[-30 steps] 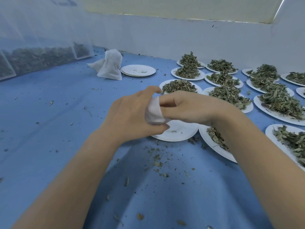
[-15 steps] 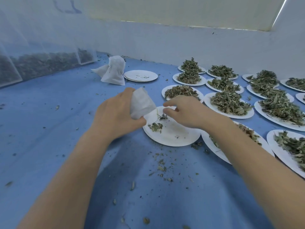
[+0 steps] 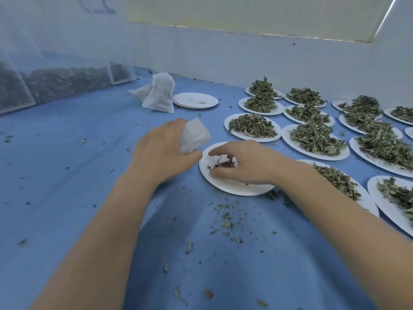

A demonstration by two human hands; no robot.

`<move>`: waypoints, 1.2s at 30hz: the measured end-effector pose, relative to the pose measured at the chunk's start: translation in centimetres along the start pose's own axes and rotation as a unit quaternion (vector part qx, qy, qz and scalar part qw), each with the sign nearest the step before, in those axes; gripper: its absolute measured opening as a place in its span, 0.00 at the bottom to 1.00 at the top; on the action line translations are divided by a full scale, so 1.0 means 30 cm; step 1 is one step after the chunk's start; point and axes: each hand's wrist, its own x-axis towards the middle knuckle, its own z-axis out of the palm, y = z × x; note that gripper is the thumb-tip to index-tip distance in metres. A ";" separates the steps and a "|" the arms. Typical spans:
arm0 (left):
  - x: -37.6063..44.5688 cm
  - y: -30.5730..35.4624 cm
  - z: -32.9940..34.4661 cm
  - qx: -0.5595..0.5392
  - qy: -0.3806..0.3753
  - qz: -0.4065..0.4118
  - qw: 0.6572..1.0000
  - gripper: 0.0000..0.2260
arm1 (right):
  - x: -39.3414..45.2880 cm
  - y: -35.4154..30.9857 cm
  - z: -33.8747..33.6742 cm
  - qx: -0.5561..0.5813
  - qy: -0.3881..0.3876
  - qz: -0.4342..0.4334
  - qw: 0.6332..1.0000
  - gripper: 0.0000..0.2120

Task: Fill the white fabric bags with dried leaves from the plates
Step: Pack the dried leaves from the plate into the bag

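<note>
My left hand (image 3: 161,153) grips a small white fabric bag (image 3: 193,136) just left of a nearly bare white plate (image 3: 234,186). My right hand (image 3: 243,162) rests on that plate, its curled fingers and thumb gathering a small clump of dried leaves (image 3: 223,165). Two more white fabric bags (image 3: 159,95) stand further back on the blue surface. Several white plates heaped with dried leaves (image 3: 253,126) fill the right side.
A stack of bare white plates (image 3: 195,100) sits beside the bags at the back. Clear bins of dried leaves (image 3: 62,83) line the far left. Leaf crumbs (image 3: 225,222) are scattered on the blue table. A white wall runs behind.
My hands have parted: the right hand left the bag and dropped onto the plate, closing round the loose leaves. The left hand has kept the bag, moving slightly left.
</note>
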 end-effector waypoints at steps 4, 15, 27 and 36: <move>-0.002 0.003 0.000 0.005 -0.005 0.002 1.000 0.18 | 0.000 -0.018 0.023 -0.039 0.001 -0.029 0.999 0.16; -0.010 0.016 -0.002 0.000 -0.011 -0.012 1.000 0.17 | -0.046 0.030 0.001 0.061 0.027 -0.020 0.998 0.11; -0.012 0.011 0.000 -0.002 -0.016 -0.006 1.000 0.17 | -0.087 0.079 -0.017 0.070 0.018 0.006 0.997 0.13; -0.014 0.012 0.003 0.002 -0.030 0.004 1.000 0.18 | -0.087 0.009 -0.006 -0.015 -0.012 0.025 1.000 0.12</move>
